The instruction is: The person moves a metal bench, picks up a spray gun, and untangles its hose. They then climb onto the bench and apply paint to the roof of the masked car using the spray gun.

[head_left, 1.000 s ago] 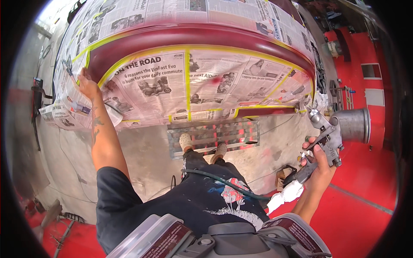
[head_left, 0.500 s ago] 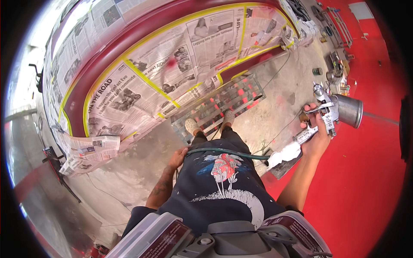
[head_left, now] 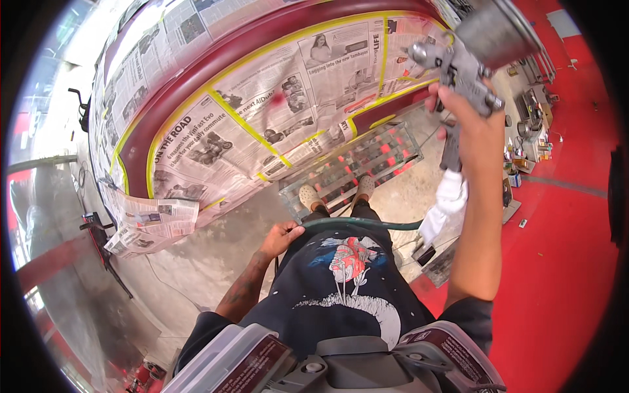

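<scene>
My right hand [head_left: 470, 121] is raised and wrapped around the handle of a silver spray gun [head_left: 452, 73], which has a metal cup [head_left: 495, 33] on it. The gun is close to the right end of a maroon car body panel [head_left: 135, 160]. Below the handle a white cloth [head_left: 445, 206] is wrapped where a dark green hose [head_left: 367, 223] runs in. That hose crosses in front of my shirt to my left hand [head_left: 282, 238], whose fingers are closed on it. Newspaper sheets [head_left: 255, 98], edged with yellow tape [head_left: 252, 131], cover much of the panel.
A low metal grating platform [head_left: 400, 145] stands at my feet, before the panel. To the right, cans and small items crowd the edge of a red floor [head_left: 563, 262]. A dark stand [head_left: 101, 245] is at the left. A thin cable [head_left: 164, 281] lies on the concrete.
My right hand has lifted the spray gun up and leftward, toward the panel's right end. The cloth and hose end have risen with it. My left hand has shifted slightly right, still on the hose.
</scene>
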Motion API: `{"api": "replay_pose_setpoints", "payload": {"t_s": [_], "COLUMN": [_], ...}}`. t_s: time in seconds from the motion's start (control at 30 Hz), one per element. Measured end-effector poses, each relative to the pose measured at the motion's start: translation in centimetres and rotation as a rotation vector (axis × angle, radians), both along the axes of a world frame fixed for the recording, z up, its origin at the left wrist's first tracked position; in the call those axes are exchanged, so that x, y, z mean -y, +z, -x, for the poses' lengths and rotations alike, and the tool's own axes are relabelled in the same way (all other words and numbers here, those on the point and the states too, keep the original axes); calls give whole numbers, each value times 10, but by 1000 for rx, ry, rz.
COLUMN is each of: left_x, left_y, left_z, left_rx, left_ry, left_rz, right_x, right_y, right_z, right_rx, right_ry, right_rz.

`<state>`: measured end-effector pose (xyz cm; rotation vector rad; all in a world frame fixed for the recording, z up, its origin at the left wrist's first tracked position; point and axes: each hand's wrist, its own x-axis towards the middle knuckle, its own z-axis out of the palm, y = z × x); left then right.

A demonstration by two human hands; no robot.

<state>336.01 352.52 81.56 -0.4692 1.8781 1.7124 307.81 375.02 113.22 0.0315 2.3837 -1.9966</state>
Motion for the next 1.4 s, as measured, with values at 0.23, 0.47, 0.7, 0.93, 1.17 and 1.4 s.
{"api": "replay_pose_setpoints", "payload": {"t_s": [0.23,0.47,0.7,0.93,1.17,1.4], "left_x": [-3,-4,-8,-1,7,9], "left_y": [45,75,99,97,88,89], "left_z": [2,6,22,25,19,15], "left_rx": [-133,-264,-308,-353,-311,-259], "left_ry": [129,223,230,209,218,257], "left_rz": [-102,-113,-69,-37,-7,62], "right_x": [56,83,37,21,31,13], "right_y": [55,83,70,61,49,31], "right_z": [32,40,85,67,7,10], "right_rx": [-70,-23,-139,-155,-29,-95], "right_ry": [335,422,333,265,406,308], "right_rz": [-227,-230,-454,-379,-196,-192]}}
